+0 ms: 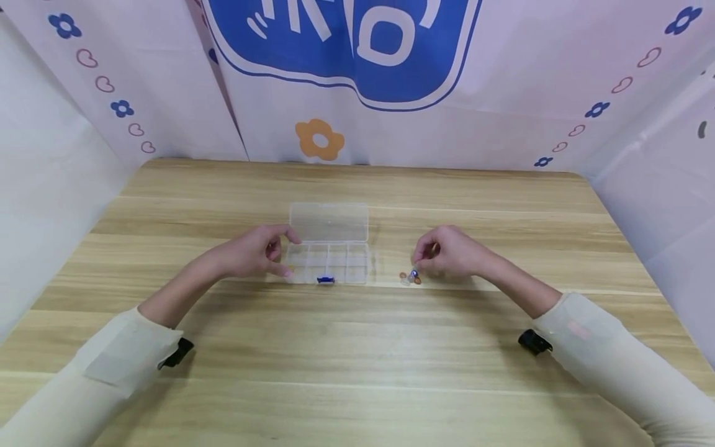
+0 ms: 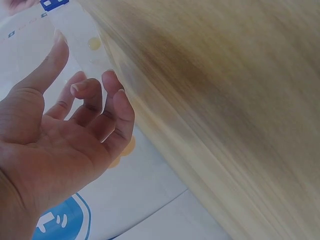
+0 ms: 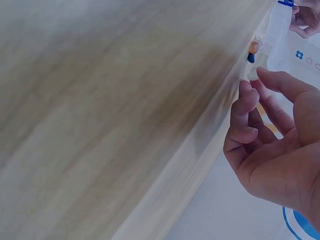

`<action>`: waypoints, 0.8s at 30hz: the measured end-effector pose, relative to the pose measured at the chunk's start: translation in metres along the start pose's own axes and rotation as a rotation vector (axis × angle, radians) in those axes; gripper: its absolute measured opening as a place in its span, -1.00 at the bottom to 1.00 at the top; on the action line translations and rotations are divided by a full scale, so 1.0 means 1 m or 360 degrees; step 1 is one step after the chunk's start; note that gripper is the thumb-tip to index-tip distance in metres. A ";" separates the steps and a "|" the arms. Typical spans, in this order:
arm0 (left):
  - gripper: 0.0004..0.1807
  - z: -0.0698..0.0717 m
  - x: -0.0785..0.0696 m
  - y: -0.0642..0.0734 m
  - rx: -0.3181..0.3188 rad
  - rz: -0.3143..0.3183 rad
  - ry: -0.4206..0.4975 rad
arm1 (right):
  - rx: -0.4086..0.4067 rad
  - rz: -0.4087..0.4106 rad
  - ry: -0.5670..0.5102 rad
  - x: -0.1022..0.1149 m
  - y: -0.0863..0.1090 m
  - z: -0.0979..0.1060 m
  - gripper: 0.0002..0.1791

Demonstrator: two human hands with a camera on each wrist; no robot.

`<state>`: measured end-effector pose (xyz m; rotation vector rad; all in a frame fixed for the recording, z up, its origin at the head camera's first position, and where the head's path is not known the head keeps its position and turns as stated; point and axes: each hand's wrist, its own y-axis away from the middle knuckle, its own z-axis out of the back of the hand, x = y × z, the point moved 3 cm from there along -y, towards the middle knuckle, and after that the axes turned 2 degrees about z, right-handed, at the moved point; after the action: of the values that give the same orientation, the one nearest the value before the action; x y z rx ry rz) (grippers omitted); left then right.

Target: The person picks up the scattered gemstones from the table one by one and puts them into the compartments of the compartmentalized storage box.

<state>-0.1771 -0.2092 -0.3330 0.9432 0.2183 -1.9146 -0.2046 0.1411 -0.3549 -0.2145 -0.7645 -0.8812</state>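
Note:
A clear plastic compartment box (image 1: 357, 271) lies with its lid (image 1: 329, 222) laid back and a blue latch (image 1: 326, 280) at its front. My left hand (image 1: 258, 251) is at its left end, index fingertip by the back corner and thumb by the front one. A round yellow piece (image 2: 94, 43) shows inside the box near that thumb. To the right, my right hand (image 1: 449, 251) pinches a small pale translucent bead (image 3: 253, 74) between thumb and fingertip. Just below those fingers is a small cluster of beads: orange (image 1: 418, 280), blue (image 1: 414, 273) and clear.
The wooden table (image 1: 357, 354) extends around the box and beads. Behind it hangs a white printed cloth (image 1: 447, 136). Both sleeves carry a dark wrist camera, the left one (image 1: 177, 352) and the right one (image 1: 534, 342) low over the table.

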 end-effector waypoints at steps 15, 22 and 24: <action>-0.42 0.000 0.000 0.001 0.0010 0.0019 0.0018 | -0.0063 0.0019 -0.0052 0.004 -0.009 0.005 -0.96; -0.41 0.000 0.000 0.000 0.0007 0.0022 0.0027 | -0.0073 0.0047 -0.0033 0.007 -0.012 0.008 -0.90; -0.42 0.000 0.000 0.000 0.0007 0.0026 0.0017 | -0.0084 0.0062 -0.0022 0.010 -0.013 0.008 -0.89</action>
<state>-0.1773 -0.2096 -0.3331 0.9558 0.2120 -1.8962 -0.2150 0.1306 -0.3443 -0.2814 -0.7485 -0.8642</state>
